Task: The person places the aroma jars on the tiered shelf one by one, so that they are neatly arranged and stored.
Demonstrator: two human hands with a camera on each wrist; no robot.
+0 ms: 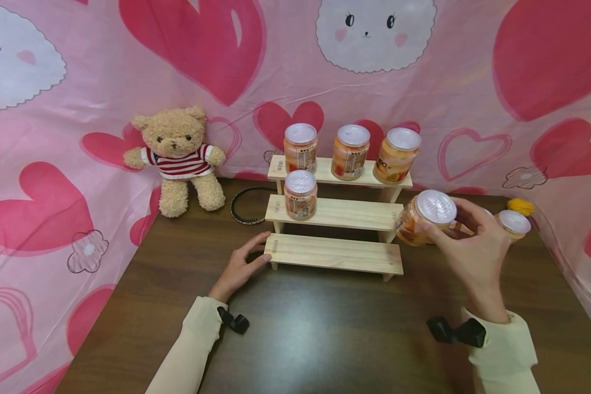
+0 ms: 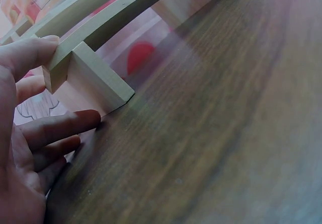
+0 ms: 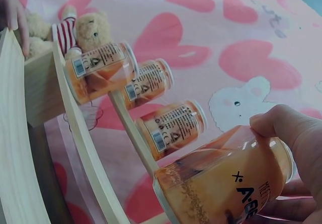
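Observation:
In my right hand (image 1: pixel 482 251) I grip a clear can (image 1: pixel 416 219) with orange-coloured contents and a silvery lid, thumb on one side and fingers on the other. It is tilted, off the right end of the three-tier wooden display stand (image 1: pixel 335 251); the right wrist view shows black lettering on the held can (image 3: pixel 221 183). My left hand (image 1: pixel 238 268) touches the left end of the bottom tier, fingertips right at the board's corner (image 2: pixel 63 63). Three similar cans (image 1: pixel 351 153) stand on the top tier, and one can (image 1: pixel 300 197) at the left of the middle tier.
Behind my right hand stands another can (image 1: pixel 514 223), near a yellow fuzzy object (image 1: pixel 520 206). A teddy bear (image 1: pixel 174 153) in a striped shirt sits at the back left. A dark headband-like loop (image 1: pixel 248 221) lies left of the stand. A pink heart-print cloth (image 1: pixel 285 76) hangs behind the brown table (image 1: pixel 295 334).

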